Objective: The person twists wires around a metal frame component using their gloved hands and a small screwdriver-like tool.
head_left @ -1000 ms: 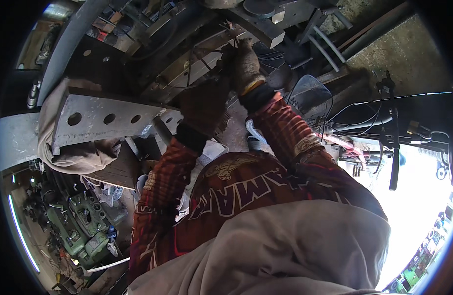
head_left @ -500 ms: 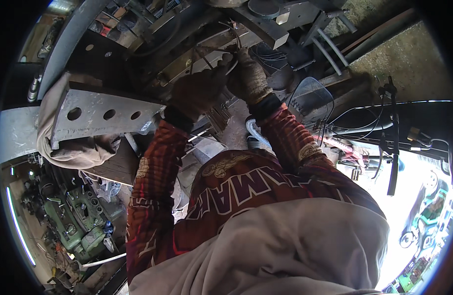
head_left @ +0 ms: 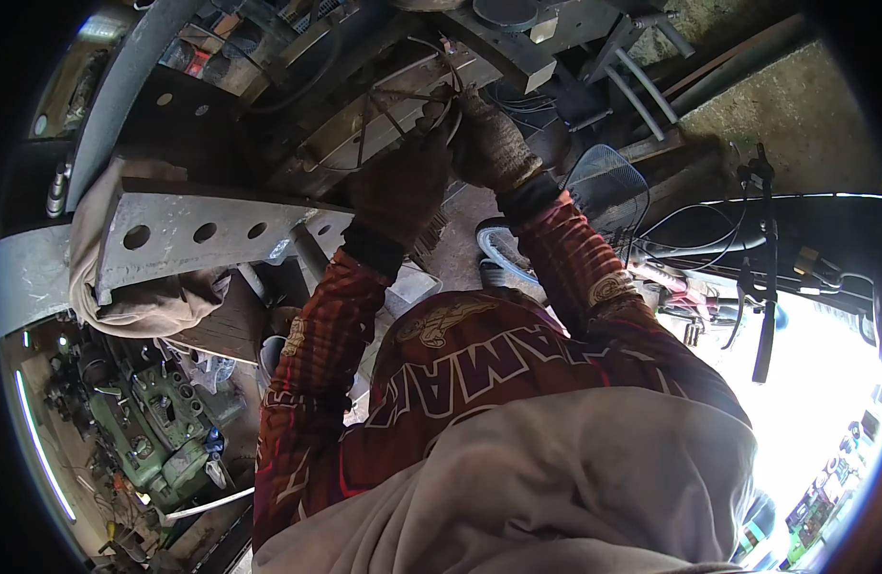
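Holed plate: the grey metal plate with round holes (head_left: 178,237) runs across the person's left side.
Left hand: the gloved left hand (head_left: 400,188) is just beyond the plate's right end, fingers up by the rods; shadow hides its fingertips, so I cannot tell whether they grip.
Right hand: the gloved right hand (head_left: 494,145) is farther right of the plate, close beside the left one, its fingers curled narrowly on the rods.
Rods: thin bent rods (head_left: 404,95) spread above and to the right of the plate, reaching the fingertips.
Metal bar: a long bar (head_left: 341,151) slants above the plate's right end, behind the rods.
Cloth: a beige cloth (head_left: 92,244) is draped around the plate's left end.
Machine: a green machine (head_left: 140,430) shows below the plate.
Mesh: a dark mesh basket (head_left: 604,177) is well right of the plate.
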Action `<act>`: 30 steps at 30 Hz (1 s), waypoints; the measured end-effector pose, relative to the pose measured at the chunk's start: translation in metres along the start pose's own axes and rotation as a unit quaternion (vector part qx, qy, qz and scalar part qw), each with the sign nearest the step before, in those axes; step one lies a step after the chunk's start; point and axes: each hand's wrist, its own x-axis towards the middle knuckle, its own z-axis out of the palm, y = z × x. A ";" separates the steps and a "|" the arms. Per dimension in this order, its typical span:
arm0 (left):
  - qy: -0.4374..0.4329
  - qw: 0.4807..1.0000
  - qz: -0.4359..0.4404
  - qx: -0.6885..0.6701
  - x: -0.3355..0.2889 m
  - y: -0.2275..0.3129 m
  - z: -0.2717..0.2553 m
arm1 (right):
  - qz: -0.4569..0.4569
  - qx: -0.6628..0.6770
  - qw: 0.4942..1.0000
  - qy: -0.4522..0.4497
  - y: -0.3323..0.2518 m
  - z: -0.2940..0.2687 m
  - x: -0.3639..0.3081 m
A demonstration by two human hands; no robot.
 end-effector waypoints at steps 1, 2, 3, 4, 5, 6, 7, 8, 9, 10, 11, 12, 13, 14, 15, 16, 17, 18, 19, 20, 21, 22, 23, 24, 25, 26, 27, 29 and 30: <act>0.013 1.000 0.006 -0.008 0.000 -0.001 -0.002 | -0.006 -0.015 1.000 -0.009 0.001 0.001 -0.001; 0.005 1.000 0.007 -0.002 0.001 -0.001 -0.005 | -0.005 -0.023 1.000 -0.007 0.002 0.001 -0.002; -0.003 1.000 0.008 0.003 0.003 -0.001 -0.009 | -0.006 -0.031 0.999 -0.004 0.003 0.000 -0.003; -0.011 1.000 0.010 0.008 0.004 -0.001 -0.011 | -0.006 -0.040 0.999 -0.001 0.004 -0.002 -0.002; 0.000 1.000 0.025 0.001 0.005 -0.003 -0.012 | -0.001 -0.033 0.999 -0.008 0.005 -0.006 -0.001; 0.012 0.999 0.039 -0.005 0.006 -0.007 -0.013 | 0.004 -0.026 1.000 -0.015 0.007 -0.012 0.001; 0.023 0.998 0.055 -0.012 0.007 -0.010 -0.014 | 0.008 -0.019 1.000 -0.021 0.008 -0.017 0.002; 0.022 0.998 0.059 -0.015 0.008 -0.013 -0.016 | 0.010 -0.016 1.000 -0.024 0.009 -0.019 0.002; 0.021 0.998 0.063 -0.018 0.008 -0.014 -0.019 | 0.012 -0.013 0.999 -0.027 0.009 -0.022 0.002; 0.020 0.997 0.068 -0.021 0.009 -0.015 -0.020 | 0.014 -0.010 0.999 -0.030 0.008 -0.024 0.002; 0.017 0.997 0.070 -0.016 0.009 -0.017 -0.019 | 0.011 -0.010 1.000 -0.027 0.007 -0.020 0.001; 0.014 0.997 0.072 -0.012 0.009 -0.019 -0.017 | 0.009 -0.009 1.000 -0.024 0.006 -0.014 -0.001; 0.011 0.997 0.075 -0.007 0.010 -0.021 -0.016 | 0.006 -0.009 1.000 -0.021 0.005 -0.010 -0.002; 0.008 0.997 0.070 0.006 0.008 -0.021 -0.015 | 0.005 -0.017 1.000 -0.012 0.006 -0.010 0.000; 0.004 0.998 0.066 0.019 0.008 -0.022 -0.015 | 0.004 -0.026 1.000 -0.002 0.007 -0.011 0.001; 0.000 0.998 0.061 0.032 0.007 -0.023 -0.016 | 0.003 -0.035 0.999 0.007 0.009 -0.011 0.003; -0.016 0.998 0.057 0.031 0.009 -0.023 -0.016 | -0.006 -0.030 0.999 0.015 0.009 -0.011 0.003; -0.032 0.998 0.052 0.030 0.011 -0.024 -0.017 | -0.015 -0.024 0.999 0.023 0.010 -0.012 0.002; -0.048 0.997 0.048 0.030 0.014 -0.025 -0.019 | -0.024 -0.019 0.999 0.031 0.011 -0.012 0.002; -0.034 0.995 0.082 0.036 0.017 -0.031 -0.021 | -0.023 0.006 0.999 0.022 0.013 -0.012 0.003; -0.020 0.992 0.114 0.042 0.020 -0.041 -0.023 | -0.019 0.032 0.999 0.014 0.016 -0.010 0.005; -0.007 0.988 0.145 0.048 0.021 -0.046 -0.024 | -0.016 0.058 0.998 0.005 0.017 -0.009 0.006; 0.002 0.988 0.148 0.040 0.022 -0.047 -0.024 | -0.020 0.050 0.998 0.012 0.018 -0.007 0.006; 0.010 0.988 0.150 0.032 0.021 -0.048 -0.024 | -0.024 0.043 0.999 0.019 0.018 -0.006 0.006; 0.018 0.988 0.152 0.023 0.020 -0.048 -0.024 | -0.028 0.036 0.999 0.027 0.018 -0.005 0.005; 0.026 0.991 0.127 0.032 0.015 -0.042 -0.022 | -0.016 0.031 0.999 0.022 0.017 -0.005 0.003; 0.037 0.993 0.103 0.041 0.009 -0.033 -0.019 | -0.006 0.025 1.000 0.017 0.015 -0.006 0.003; 0.052 0.996 0.057 0.035 0.008 -0.016 -0.010 | 0.005 0.002 1.000 0.008 0.008 -0.005 0.000; 0.057 0.998 0.035 0.019 0.011 -0.006 -0.006 | 0.007 -0.014 1.000 0.003 0.003 -0.003 -0.001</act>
